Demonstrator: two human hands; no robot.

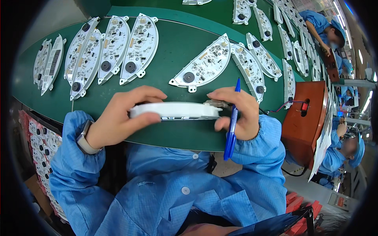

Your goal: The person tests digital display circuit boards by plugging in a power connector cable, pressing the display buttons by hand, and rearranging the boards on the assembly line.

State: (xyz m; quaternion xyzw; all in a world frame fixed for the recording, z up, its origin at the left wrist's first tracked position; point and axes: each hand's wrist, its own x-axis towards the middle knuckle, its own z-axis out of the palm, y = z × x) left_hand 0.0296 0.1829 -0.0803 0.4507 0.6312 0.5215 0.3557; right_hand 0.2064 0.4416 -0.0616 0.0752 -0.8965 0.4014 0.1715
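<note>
My left hand (130, 112) grips the left end of a white display module (177, 109), thumb below and fingers above. The module is held edge-on over the green table (98, 96), and lit segments show along its lower side. A blue pen (232, 129) sits in my right hand (245, 112), held across the fingers and pointing up and down. The same hand's forefinger and thumb are spread around the module's right end, beside a clear connector with a cable (217, 104). Whether those fingertips touch the connector is hard to tell.
Half-moon circuit boards in white housings (139, 49) stand in a row at left. Another board (204, 65) lies ahead, with several more at right. A brown box (303, 118) with red and blue wires stands at right. Co-workers (327, 29) sit far right. Boards fill a crate (41, 153) at lower left.
</note>
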